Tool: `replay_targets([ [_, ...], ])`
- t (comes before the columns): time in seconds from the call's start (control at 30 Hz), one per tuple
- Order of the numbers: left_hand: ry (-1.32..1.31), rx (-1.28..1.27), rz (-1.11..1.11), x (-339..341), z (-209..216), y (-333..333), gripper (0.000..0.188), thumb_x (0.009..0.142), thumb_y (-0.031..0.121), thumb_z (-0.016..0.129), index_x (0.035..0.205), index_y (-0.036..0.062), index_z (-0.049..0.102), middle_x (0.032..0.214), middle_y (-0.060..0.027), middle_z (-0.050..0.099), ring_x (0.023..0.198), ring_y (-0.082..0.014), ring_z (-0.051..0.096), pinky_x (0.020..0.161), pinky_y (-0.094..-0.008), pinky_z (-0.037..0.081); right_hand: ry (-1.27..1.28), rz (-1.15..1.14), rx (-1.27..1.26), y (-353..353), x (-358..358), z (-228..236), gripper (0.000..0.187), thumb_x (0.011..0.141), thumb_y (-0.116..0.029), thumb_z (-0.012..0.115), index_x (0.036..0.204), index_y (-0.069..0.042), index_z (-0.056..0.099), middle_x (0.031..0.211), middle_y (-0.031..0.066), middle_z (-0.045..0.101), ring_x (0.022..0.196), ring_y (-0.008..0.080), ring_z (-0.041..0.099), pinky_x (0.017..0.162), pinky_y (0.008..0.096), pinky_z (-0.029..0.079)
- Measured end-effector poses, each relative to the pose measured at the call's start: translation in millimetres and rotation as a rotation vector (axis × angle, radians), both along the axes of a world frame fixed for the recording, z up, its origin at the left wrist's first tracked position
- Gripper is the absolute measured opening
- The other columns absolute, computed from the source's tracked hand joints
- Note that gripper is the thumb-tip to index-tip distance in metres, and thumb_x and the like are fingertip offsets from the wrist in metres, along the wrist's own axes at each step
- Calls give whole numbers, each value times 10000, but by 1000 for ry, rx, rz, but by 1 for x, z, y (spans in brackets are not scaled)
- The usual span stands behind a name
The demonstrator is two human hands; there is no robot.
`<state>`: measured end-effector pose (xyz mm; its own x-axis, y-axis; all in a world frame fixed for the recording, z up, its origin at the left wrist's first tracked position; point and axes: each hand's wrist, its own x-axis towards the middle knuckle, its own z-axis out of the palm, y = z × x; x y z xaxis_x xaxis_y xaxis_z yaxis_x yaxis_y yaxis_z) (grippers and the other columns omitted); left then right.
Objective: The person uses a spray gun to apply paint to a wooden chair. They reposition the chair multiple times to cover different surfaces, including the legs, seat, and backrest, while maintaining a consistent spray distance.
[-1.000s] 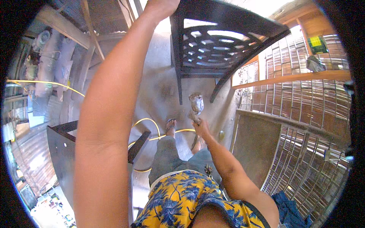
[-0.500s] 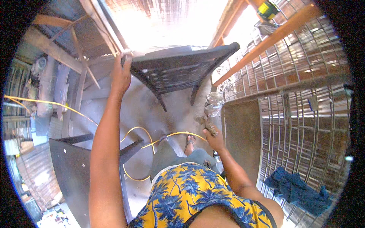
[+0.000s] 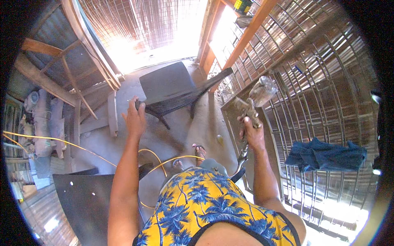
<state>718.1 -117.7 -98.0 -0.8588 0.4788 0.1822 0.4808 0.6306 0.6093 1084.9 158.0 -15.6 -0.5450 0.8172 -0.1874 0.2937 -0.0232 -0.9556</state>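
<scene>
spray gun: partly hidden by right grip | dark panel: bottom cut off

No words, labels, numbers or signs can be read here.

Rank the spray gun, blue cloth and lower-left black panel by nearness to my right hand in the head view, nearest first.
1. Spray gun: held in the right hand.
2. Blue cloth: right side.
3. Black panel: lower left.

Yellow sleeveless top with blue palm trees, dark edging
</scene>
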Motion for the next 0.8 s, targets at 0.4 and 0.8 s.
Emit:
replay_targets([
  [0.4, -72, -15, 47, 1, -13, -39, 871, 970, 279, 699, 1645, 44, 201, 1605, -246, 422, 1453, -417, 443, 1218, -677, 198, -34, -63, 110, 29, -12, 99, 295, 1010, -324, 696, 1099, -43, 686, 786, 37, 681, 451, 100, 497, 382, 268, 385],
  [0.8, -548, -233, -60, 198, -149, -188, 871, 901, 222, 764, 1567, -73, 285, 1443, -365, 528, 1329, -510, 531, 1127, -513, 423, -311, -71, 253, 50, -47, 79, 351, 967, -350, 749, 1075, -17, 721, 776, 56, 694, 736, 184, 648, 725, 381, 507],
])
